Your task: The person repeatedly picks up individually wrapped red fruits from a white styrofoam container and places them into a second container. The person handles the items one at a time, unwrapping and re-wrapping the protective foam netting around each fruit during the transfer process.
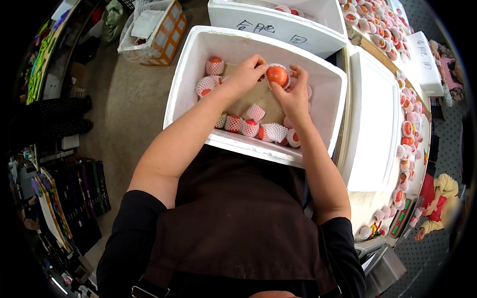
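A red tomato sits in a white foam net sleeve above the inside of a white foam box. My right hand grips the tomato and its sleeve from the right, thumb below and fingers on the far side. On the other side, my left hand has its fingertips pinched at the sleeve's edge. Along the box's walls lie several netted tomatoes, and one netted piece lies further in. My right hand partly hides those at the right wall.
A second foam box with handwriting stands beyond. At right, a white foam lid or box lies on a counter beside many netted tomatoes and a scale display. An orange-and-white carton stands on the floor. Another person is at far right.
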`<state>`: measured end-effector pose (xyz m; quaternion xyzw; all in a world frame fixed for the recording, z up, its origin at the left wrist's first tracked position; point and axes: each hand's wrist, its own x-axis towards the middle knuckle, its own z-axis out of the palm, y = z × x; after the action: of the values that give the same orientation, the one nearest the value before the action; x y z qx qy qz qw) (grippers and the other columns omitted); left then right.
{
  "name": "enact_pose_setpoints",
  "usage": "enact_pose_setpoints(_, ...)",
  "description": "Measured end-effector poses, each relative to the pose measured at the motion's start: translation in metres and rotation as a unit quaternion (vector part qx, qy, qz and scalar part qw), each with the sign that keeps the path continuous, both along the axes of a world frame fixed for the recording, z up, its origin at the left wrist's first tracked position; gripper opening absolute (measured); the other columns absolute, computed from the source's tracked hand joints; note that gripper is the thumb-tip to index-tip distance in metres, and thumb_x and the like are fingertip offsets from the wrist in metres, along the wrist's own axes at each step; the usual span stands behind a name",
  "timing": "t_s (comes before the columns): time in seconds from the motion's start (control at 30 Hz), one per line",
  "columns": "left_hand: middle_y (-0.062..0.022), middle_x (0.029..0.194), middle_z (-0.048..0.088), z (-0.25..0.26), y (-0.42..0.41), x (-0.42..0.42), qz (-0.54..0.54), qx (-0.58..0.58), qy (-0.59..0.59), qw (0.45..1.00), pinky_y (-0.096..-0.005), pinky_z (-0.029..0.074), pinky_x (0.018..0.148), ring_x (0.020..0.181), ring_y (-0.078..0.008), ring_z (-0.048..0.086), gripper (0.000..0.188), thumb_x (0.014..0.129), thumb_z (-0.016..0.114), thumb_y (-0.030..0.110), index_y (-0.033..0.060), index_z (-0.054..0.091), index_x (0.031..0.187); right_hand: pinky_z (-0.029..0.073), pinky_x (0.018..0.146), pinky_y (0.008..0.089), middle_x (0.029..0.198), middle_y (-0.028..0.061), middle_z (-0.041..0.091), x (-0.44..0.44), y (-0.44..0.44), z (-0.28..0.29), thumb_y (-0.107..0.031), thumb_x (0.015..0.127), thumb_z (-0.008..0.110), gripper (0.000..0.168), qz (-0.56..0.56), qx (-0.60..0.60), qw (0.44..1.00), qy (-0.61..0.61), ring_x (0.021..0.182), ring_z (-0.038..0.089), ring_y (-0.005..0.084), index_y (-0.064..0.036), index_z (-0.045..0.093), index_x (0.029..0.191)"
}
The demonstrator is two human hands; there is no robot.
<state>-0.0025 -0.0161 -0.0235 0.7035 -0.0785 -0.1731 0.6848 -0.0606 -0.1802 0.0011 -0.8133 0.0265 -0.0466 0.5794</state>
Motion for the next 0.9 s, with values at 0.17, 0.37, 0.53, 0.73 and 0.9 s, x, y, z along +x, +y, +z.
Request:
enact_pose_setpoints(0.17,-0.0034,0.088,0.057,-0.002,-0.005,-0.005,0.033,-0.085,0.071,0.993,-0.0248,0.052,0.071,0.078,-0.0104,0.058,0.014,0.094,0.057,0.017,0.0036,0.055,0.097,0.05,0.083,0.0349,0.116,0.015,0.047,0.005,-0.006,-0.012,-0.02,0.072,0.078,0.064,0.025,-0.1,0.991,-0.085,0.103,0.054,0.0253,-0.002,0.045,0.124)
enact_pose_setpoints(0.37,-0.0053,0.093,0.059,-0.007,-0.004,-0.003,-0.025,0.018,0.012,0.999,-0.026,0.054,0.074,0.081,-0.0122,0.06,0.02,0.095,0.056,0.018,0.0004,0.054,0.104,0.05,0.083,0.0373,0.117,0.0147,0.051,0.001,-0.003,0.003,-0.022,0.077,0.074,0.055,0.009,-0.037,0.999,0.019,0.105,0.055,0.0247,-0.002,0.046,0.121)
enact_pose_setpoints(0.53,-0.0053,0.091,0.059,0.008,-0.001,-0.003,0.021,-0.217,0.213,0.952,-0.0319,0.054,0.079,0.084,-0.0146,0.061,0.02,0.098,0.046,0.016,-0.001,0.053,0.105,0.052,0.076,0.0393,0.116,0.0118,0.056,0.011,-0.018,-0.002,-0.035,0.097,0.043,0.036,-0.01,0.432,0.89,0.145,0.1,0.059,0.0245,-0.007,0.048,0.119)
enact_pose_setpoints(0.73,-0.0055,0.079,0.059,0.009,0.006,-0.003,-0.119,-0.41,0.267,0.864,-0.0358,0.053,0.08,0.082,-0.0183,0.061,0.016,0.097,0.05,0.019,0.0032,0.053,0.095,0.048,0.086,0.0455,0.118,0.014,0.056,0.018,-0.029,-0.005,-0.044,0.098,0.035,0.045,-0.001,0.545,0.817,0.186,0.108,0.056,0.027,-0.006,0.047,0.119)
enact_pose_setpoints(0.9,-0.003,0.079,0.055,0.003,-0.001,-0.009,-0.174,-0.231,0.264,0.92,-0.0318,0.05,0.077,0.082,-0.016,0.058,0.021,0.098,0.049,0.025,0.0058,0.054,0.092,0.047,0.089,0.0452,0.116,0.0134,0.057,0.019,-0.034,-0.008,-0.048,0.099,0.033,0.048,0.001,0.583,0.791,0.185,0.106,0.057,0.0278,-0.006,0.047,0.119)
